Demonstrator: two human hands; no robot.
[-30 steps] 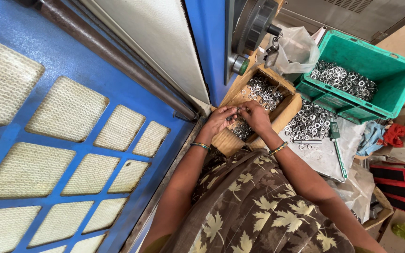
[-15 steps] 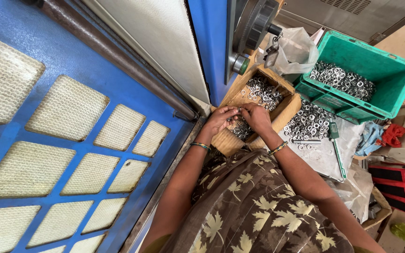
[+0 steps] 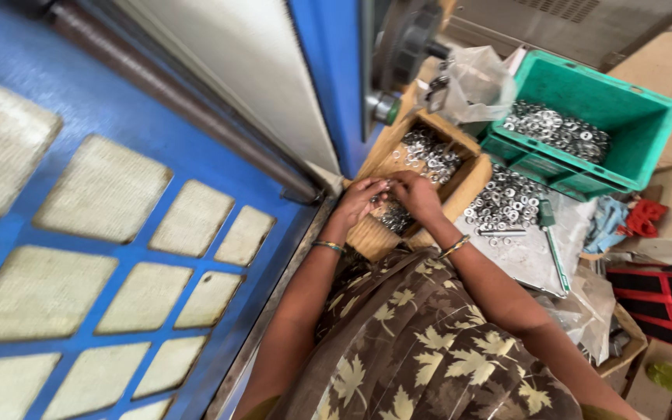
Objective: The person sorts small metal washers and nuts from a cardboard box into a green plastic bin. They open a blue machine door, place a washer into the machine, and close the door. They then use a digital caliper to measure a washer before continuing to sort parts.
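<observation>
Where the wooden tray [image 3: 472, 183] of small metal rings [image 3: 429, 155] sits beside the blue machine panel [image 3: 118, 155], both hands are brought together over its near end. The left hand [image 3: 359, 201] and right hand [image 3: 418, 194] are curled, fingertips touching; whether rings are pinched in either grip cannot be told. A green crate [image 3: 639, 148] of rings is seen beyond.
</observation>
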